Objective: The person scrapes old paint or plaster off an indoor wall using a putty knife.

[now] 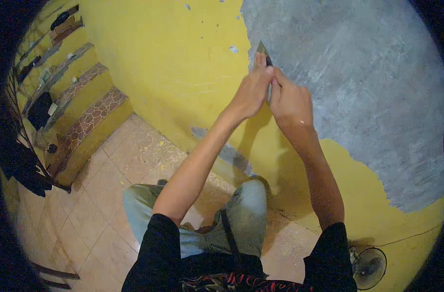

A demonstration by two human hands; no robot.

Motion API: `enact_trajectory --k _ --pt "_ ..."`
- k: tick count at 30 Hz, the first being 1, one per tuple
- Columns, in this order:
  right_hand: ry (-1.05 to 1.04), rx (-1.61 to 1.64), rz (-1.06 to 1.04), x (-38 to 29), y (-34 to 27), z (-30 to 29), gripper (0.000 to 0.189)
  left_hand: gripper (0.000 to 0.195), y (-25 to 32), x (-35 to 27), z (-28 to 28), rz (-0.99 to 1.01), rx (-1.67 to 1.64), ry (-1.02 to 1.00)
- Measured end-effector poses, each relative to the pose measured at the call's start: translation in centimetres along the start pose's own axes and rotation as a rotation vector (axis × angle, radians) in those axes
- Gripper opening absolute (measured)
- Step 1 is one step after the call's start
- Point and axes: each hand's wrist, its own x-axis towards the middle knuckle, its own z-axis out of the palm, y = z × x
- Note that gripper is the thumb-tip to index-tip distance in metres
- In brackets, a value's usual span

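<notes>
Before me is a wall with yellow paint [170,54] and a large bare grey patch [353,91] on its right. My right hand [293,100] is closed round the handle of a pointed metal scraper or trowel [261,47], at the ragged edge between paint and grey surface. My left hand [251,87] lies against the tool from the left, its fingers stretched along the blade. The two hands touch at the thumbs. Small chipped spots [233,49] show in the yellow paint to the left. Part of the blade and most of the handle are hidden by my fingers.
Yellow steps with stone-patterned treads [94,113] rise at the left, with dark objects on them. Paint flakes [161,144] lie on the tiled floor [97,219] along the wall's foot. A round fan-like object [369,268] with a cord stands at the lower right.
</notes>
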Motion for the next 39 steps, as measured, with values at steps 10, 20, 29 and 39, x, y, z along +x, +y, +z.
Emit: enact_trajectory --k 10,20,29,39 --pt "0.168 0.009 -0.178 -1.7 1.2 3.0 0.031 0.065 -1.5 -2.0 0.4 0.046 0.147 0.016" --pt "0.144 -0.128 -0.130 -1.3 0.9 3.8 0.026 0.064 -2.8 -2.1 0.0 0.050 0.083 0.029" --pt "0.074 -0.025 -0.003 -1.2 0.3 4.3 0.028 0.064 -3.3 -2.0 -0.7 0.004 0.083 0.042" --pt "0.156 -0.087 -0.089 -1.0 0.1 4.5 0.027 0.064 -2.8 -2.1 -0.5 0.058 0.063 -0.066"
